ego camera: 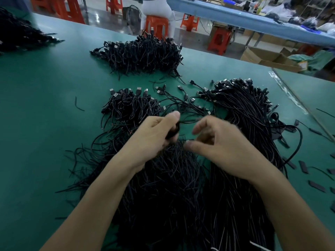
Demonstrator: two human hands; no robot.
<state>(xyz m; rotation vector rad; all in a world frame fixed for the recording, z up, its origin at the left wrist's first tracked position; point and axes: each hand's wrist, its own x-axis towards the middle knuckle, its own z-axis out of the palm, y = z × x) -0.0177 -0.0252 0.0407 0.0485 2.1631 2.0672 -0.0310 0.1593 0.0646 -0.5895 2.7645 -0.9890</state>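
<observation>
The left hand (154,136) is gripping a bunch of black cables (174,130), fingers curling round it, just above the heap (172,178) on the green counter (45,115). The right hand (219,144) is hovering beside it, fingers blurred; I cannot tell whether they are pinching anything.

- Pretty dim overall, the green table (45,124) looks murky and flat, soft shadows only.
- The right hand (223,142) is smeared with motion blur.
- Wide-angle bend at the edges; the far floor (101,13) catches some glare.
</observation>
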